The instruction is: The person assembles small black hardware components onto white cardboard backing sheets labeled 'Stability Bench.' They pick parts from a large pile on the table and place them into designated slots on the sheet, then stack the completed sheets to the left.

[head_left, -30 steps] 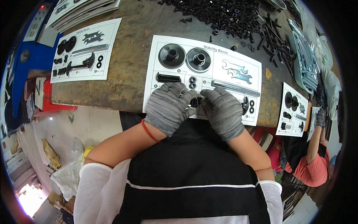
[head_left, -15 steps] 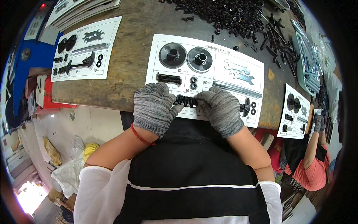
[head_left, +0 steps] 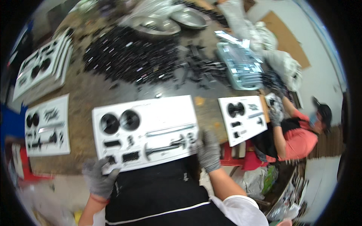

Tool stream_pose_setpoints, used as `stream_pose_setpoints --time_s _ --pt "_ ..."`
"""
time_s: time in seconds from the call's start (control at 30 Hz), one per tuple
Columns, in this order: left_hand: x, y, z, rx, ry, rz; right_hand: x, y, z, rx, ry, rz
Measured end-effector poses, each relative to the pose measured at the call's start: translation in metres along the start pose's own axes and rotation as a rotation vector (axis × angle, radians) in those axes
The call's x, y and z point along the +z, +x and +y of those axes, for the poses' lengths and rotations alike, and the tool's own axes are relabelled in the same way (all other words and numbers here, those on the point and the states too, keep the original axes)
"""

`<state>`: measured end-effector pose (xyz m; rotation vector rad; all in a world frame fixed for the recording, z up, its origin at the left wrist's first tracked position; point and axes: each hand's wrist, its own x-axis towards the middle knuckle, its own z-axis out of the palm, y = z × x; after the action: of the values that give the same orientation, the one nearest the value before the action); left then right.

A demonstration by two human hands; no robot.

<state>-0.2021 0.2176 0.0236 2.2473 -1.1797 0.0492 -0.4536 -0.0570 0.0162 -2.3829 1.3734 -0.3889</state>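
Note:
A white hardware card sits at the table's front edge, part of it over my black apron. On it are two black round discs, a long silver rod, a black bolt-like piece and small dark parts; motion blur hides their detail. My left hand, in a grey knit glove, grips the card's lower left corner, thumb along the near edge. At the opposite side my gloved right hand is closed on the right edge, its fingers smeared.
Black bolts and nuts form a big heap at the back. Metal bowls stand behind it. A pale green tray holds silver rods. Similar cards lie left and right, beside a co-worker in a coral shirt.
Both hands have left the black bolts mid-card and moved out to the card's sides. The card now tilts the other way. My view has swung right and up, with blur.

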Motion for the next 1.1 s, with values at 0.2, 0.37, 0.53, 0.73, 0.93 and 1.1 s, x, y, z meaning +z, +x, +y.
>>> stream_pose_setpoints --time_s 0.2,0.37,0.53,0.73,0.93,1.1 --pt "0.012 -0.028 -0.018 -0.156 -0.318 0.037 0.01 -0.025 0.014 0.009 0.428 -0.099" --pt "0.002 -0.041 -0.011 -0.145 -0.333 -0.083 0.008 -0.032 0.013 0.292 1.082 -0.188" --pt "0.001 -0.054 0.009 -0.204 -0.397 -0.248 0.003 -0.069 0.001 0.473 1.403 -0.232" --pt "0.023 -0.073 0.024 -0.36 -0.728 -0.686 0.001 -0.106 -0.013 0.567 1.492 -0.579" --pt "0.034 -0.091 0.022 -0.527 -0.954 -0.806 0.001 -0.12 -0.046 0.207 1.148 -0.96" --pt "0.025 -0.118 0.002 -0.69 -1.108 -0.656 0.002 -0.115 -0.087 0.351 1.21 -1.23"
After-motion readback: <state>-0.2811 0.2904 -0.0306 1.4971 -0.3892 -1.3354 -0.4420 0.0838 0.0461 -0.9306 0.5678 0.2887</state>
